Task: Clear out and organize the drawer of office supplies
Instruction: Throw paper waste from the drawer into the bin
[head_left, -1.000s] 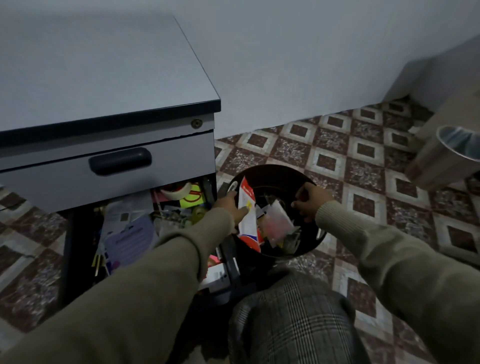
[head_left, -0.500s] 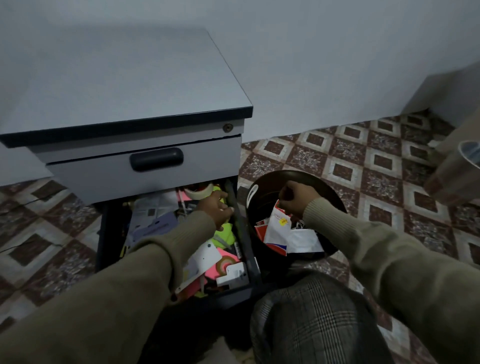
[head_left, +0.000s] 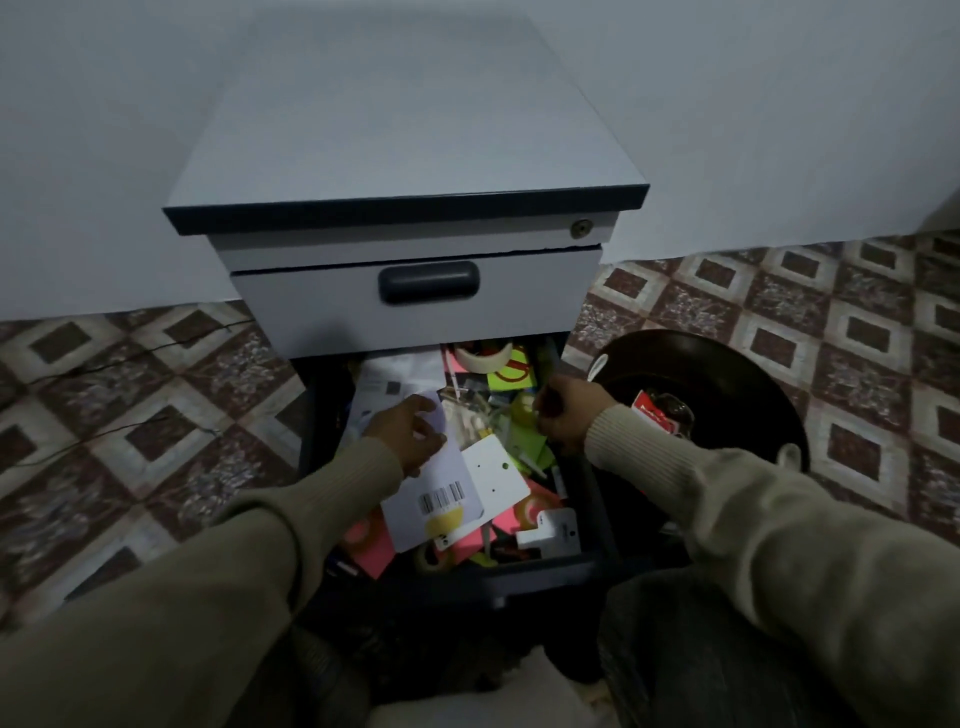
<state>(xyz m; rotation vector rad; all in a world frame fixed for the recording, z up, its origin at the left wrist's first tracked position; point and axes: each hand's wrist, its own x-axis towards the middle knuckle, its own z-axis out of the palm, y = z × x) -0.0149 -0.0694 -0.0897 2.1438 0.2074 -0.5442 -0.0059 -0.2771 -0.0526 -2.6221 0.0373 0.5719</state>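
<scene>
The lower drawer (head_left: 545, 569) of the grey cabinet (head_left: 405, 130) stands pulled out, crammed with papers, pink and neon-yellow cards, a roll of tape (head_left: 483, 356) and a white punched card (head_left: 493, 470). My left hand (head_left: 410, 436) reaches into the drawer's middle, its fingers and thumb closed on the upper edge of a pale sheet with a barcode (head_left: 441, 499). My right hand (head_left: 563, 415) hovers at the drawer's right side with curled fingers; anything in it is hidden.
A dark round bin (head_left: 753, 364) sits on the tiled floor right of the drawer, with a red packet (head_left: 657, 415) inside. The upper drawer with its dark handle (head_left: 428, 280) is closed. A thin cable (head_left: 130, 358) crosses the floor at left.
My right hand left the bin, where the red-and-white packet stays, and moved to the drawer's right side. My left hand shifted left and took the barcode sheet. The view swung left.
</scene>
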